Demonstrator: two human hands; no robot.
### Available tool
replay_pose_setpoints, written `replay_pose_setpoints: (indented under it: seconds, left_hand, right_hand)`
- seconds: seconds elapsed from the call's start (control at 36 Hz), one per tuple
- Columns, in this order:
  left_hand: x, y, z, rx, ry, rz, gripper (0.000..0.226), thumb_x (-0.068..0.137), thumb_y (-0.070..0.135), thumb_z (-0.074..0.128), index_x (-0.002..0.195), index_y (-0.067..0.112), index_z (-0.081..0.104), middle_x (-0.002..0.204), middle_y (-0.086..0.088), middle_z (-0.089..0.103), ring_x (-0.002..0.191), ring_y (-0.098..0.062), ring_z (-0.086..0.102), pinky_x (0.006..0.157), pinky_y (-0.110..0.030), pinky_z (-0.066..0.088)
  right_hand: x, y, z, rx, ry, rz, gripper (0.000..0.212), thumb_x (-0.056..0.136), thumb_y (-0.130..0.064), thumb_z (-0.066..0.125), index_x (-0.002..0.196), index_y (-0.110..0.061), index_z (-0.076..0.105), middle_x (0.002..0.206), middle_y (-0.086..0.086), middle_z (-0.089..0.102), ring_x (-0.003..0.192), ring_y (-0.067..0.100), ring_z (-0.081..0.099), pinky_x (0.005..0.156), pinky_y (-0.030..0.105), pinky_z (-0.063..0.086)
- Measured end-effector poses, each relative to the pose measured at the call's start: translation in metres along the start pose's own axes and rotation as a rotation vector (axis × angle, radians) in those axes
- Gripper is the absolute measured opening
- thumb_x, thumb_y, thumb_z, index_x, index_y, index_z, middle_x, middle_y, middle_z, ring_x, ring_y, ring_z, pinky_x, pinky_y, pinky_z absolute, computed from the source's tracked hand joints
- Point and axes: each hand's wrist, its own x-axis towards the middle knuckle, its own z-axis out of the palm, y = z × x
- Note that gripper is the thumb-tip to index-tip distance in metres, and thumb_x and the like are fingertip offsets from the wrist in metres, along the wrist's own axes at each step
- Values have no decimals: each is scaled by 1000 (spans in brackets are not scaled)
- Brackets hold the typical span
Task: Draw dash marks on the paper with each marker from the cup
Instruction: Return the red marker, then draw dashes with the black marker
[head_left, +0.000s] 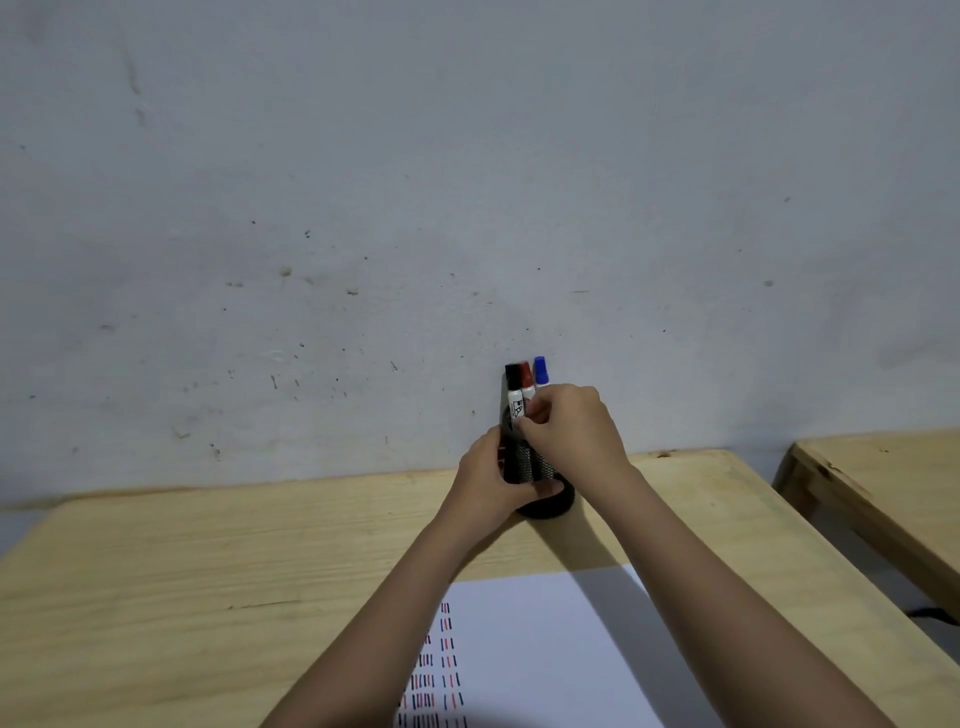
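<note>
A black mesh cup (545, 506) stands at the far edge of the wooden table (208, 571), against the wall. Three markers stick up out of it: black cap (513, 378), red cap (526, 375), blue cap (540, 370). My left hand (493, 480) wraps the cup's left side. My right hand (571, 431) is closed over the markers' white barrels at the cup's rim; which marker it pinches is hidden by the fingers. White paper (561, 649) lies near me, with columns of black, red and blue dash marks (447, 660) on its left part.
A grey scuffed wall (415, 208) rises directly behind the cup. A second wooden table (883, 483) stands to the right across a narrow gap. A dark cable (930, 614) lies on the floor in that gap.
</note>
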Motion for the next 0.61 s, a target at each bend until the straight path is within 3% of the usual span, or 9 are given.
replay_pose_setpoints:
  seconds: [0.19, 0.42, 0.53, 0.61]
  left_hand:
    - [1, -1, 1, -1, 2, 12, 64, 52, 43, 83, 108, 30, 56, 108, 10, 66, 99, -3, 62, 85, -28, 53]
    - [-1, 0, 2, 35, 21, 27, 63, 54, 42, 83, 108, 27, 56, 108, 5, 61, 100, -8, 61, 87, -34, 54]
    - [-5, 3, 2, 62, 49, 28, 56, 55, 43, 82, 102, 28, 55, 105, 2, 52, 96, -10, 60, 86, -31, 53]
    - [-9, 7, 3, 68, 62, 10, 51, 58, 41, 83, 98, 30, 54, 104, 3, 52, 95, -11, 61, 84, -30, 54]
  right_hand:
    - [3, -3, 4, -5, -10, 14, 18, 79, -22, 67, 92, -10, 72, 90, 9, 72, 81, 25, 66, 69, 35, 55]
    - [1, 1, 3, 155, 50, 13, 6, 73, -18, 67, 77, -14, 69, 71, 2, 68, 70, 19, 66, 69, 36, 57]
    - [0, 3, -5, 325, 135, -7, 6, 73, -18, 70, 76, -17, 65, 66, -10, 62, 64, 4, 61, 63, 17, 52]
    - [-4, -1, -15, 417, 216, -78, 7, 76, -16, 67, 78, -18, 60, 71, -8, 61, 67, 3, 58, 57, 4, 44]
